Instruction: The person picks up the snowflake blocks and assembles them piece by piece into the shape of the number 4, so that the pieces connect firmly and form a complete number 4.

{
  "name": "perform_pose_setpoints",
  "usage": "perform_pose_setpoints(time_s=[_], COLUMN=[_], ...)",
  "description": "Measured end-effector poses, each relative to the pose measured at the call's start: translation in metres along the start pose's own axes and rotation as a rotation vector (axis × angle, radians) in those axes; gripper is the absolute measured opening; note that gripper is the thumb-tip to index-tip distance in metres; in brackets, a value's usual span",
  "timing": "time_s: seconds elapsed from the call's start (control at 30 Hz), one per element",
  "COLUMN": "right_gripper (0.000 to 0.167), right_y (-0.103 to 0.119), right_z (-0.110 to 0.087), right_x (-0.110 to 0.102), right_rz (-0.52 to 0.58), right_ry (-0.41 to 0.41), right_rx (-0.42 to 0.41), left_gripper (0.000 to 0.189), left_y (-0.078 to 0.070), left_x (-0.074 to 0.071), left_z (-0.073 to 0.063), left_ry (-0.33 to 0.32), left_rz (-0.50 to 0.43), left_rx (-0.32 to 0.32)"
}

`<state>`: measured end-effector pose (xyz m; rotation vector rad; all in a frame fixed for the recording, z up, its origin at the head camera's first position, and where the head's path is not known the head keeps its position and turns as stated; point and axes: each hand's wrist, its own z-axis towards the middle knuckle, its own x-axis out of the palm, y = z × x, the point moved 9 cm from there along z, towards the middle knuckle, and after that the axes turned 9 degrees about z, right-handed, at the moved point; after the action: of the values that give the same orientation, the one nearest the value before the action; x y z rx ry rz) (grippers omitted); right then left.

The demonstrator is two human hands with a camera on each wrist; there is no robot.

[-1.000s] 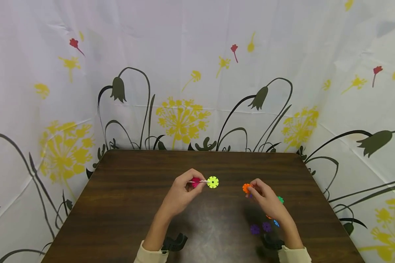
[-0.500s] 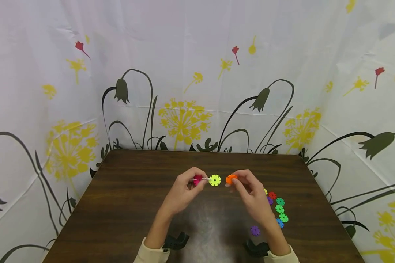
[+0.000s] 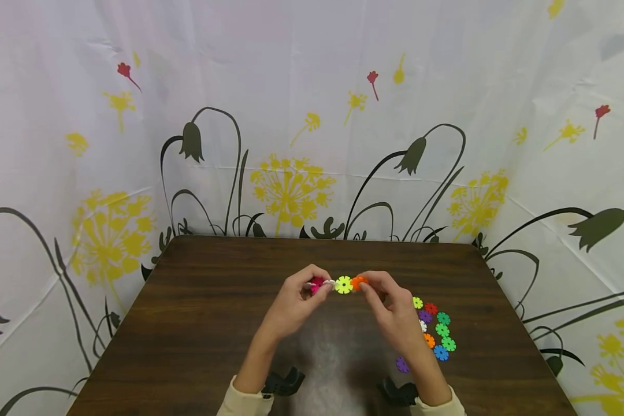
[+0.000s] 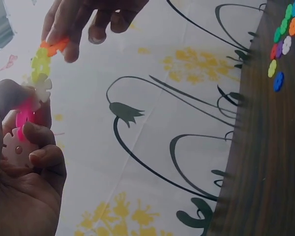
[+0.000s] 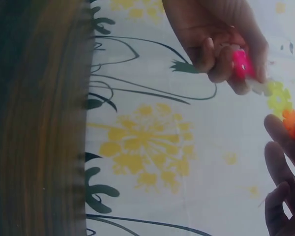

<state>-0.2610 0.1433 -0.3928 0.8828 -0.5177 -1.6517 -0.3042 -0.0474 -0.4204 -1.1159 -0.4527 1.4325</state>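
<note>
My left hand (image 3: 297, 303) holds a short chain of notched flower-shaped plastic discs above the table. In the left wrist view, a pale disc (image 4: 17, 150) lies against the palm. A pink disc (image 4: 24, 114) joins it to a white disc (image 4: 42, 89), which meets a yellow disc (image 4: 40, 65) at the chain's outer end. Thumb and fingers of my right hand (image 3: 397, 315) pinch an orange disc (image 3: 357, 283). Its edge meets the yellow disc's right side; whether their slots interlock I cannot tell. Fingers cover part of the orange and pink discs.
Loose discs lie on the dark wooden table (image 3: 213, 323) right of my right hand, among them a red disc (image 3: 430, 308), a green disc (image 3: 442, 330), a blue disc (image 3: 441, 353) and a purple disc (image 3: 403, 364). A flower-patterned curtain (image 3: 312, 86) hangs behind.
My right hand has moved left with the orange disc, from above the loose discs to the yellow disc's edge. The left hand has shifted slightly right, still holding the chain.
</note>
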Motion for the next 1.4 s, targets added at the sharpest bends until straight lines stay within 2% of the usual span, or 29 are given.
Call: perform_pose_setpoints(time_s=[0.27, 0.4, 0.47, 0.67, 0.77, 0.9, 1.0, 1.07, 1.17, 1.27, 1.33, 1.4], right_gripper=[0.027, 0.028, 0.029, 0.026, 0.026, 0.029, 0.032, 0.031, 0.029, 0.029, 0.031, 0.032], right_y=[0.002, 0.002, 0.000, -0.010, -0.014, -0.022, -0.036, -0.052, -0.086, -0.117, -0.131, -0.140], right_z=[0.003, 0.007, 0.009, 0.013, 0.015, 0.015, 0.007, -0.003, -0.031, -0.064, -0.082, -0.097], right_x=[-0.003, -0.002, -0.003, -0.007, -0.006, -0.005, -0.009, -0.011, -0.009, -0.012, -0.020, -0.033], right_rz=[0.013, 0.029, 0.031, 0.028, 0.038, 0.020, -0.019, -0.045, -0.126, -0.261, -0.359, -0.444], right_ry=[-0.051, -0.038, -0.035, -0.048, -0.013, 0.063, 0.128, 0.198, 0.360, 0.496, 0.519, 0.502], right_rx=[-0.041, -0.039, -0.028, 0.021, 0.046, 0.106, 0.181, 0.279, 0.455, 0.608, 0.683, 0.751], left_gripper=[0.006, 0.007, 0.011, 0.040, 0.039, 0.027, 0.018, 0.016, 0.017, 0.025, 0.030, 0.034], left_y=[-0.003, 0.001, 0.004, 0.011, 0.014, 0.018, 0.023, 0.026, 0.031, 0.035, 0.037, 0.038], left_x=[0.006, 0.007, 0.011, 0.029, 0.034, 0.035, 0.034, 0.031, 0.023, 0.014, 0.010, 0.009], left_z=[0.009, 0.011, 0.012, 0.012, 0.014, 0.017, 0.020, 0.021, 0.018, 0.012, 0.009, 0.009], left_ry=[0.019, 0.026, 0.055, 0.203, 0.236, 0.243, 0.231, 0.215, 0.177, 0.142, 0.125, 0.122], left_rz=[-0.057, -0.075, -0.077, -0.045, -0.026, -0.026, -0.052, -0.070, -0.096, -0.112, -0.116, -0.119], left_rx=[0.005, -0.014, -0.025, -0.058, -0.081, -0.110, -0.116, -0.115, -0.140, -0.166, -0.173, -0.168])
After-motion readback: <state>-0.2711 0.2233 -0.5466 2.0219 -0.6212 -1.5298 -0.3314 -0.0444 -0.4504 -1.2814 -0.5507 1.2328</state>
